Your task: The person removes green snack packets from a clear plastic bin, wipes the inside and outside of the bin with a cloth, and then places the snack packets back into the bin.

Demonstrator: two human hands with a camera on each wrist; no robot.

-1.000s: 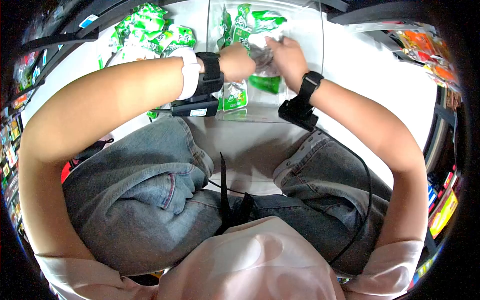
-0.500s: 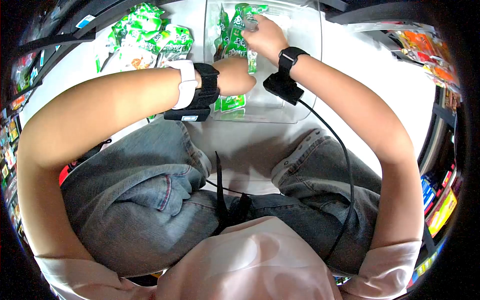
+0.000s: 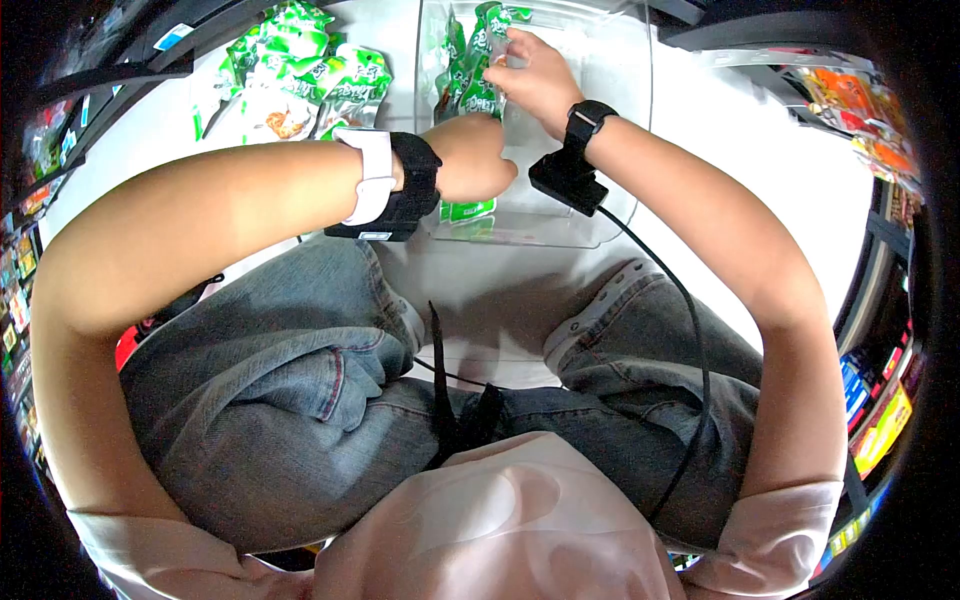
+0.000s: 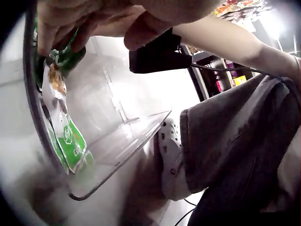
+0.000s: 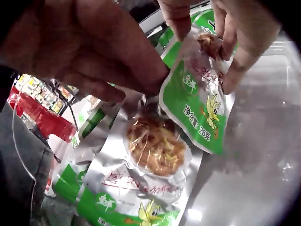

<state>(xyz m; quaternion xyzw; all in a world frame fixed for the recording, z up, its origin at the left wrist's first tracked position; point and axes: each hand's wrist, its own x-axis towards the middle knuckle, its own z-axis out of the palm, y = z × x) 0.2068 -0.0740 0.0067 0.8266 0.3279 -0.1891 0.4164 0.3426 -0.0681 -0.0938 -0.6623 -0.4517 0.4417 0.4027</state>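
Visibly, right grip [image 3: 543, 85] pinched a duck-printed snack packet [image 5: 190, 99]; closure of left grip [image 3: 472, 157] was unclear. Clear bin [image 3: 620, 110] stood on white surface [image 3: 745, 125], stocked shelves [image 3: 884, 240] alongside.

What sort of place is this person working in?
Probably a shop or storeroom: shelves with colourful packages stand on both sides, and green snack packets are inside and beside a clear bin.

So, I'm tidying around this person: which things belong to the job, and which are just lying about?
In the job:
- green-and-silver packet in the right hand
- clear bin and packets inside
- probably the green pile beside it

Just about:
- orange packages, right
- yellow package, lower right
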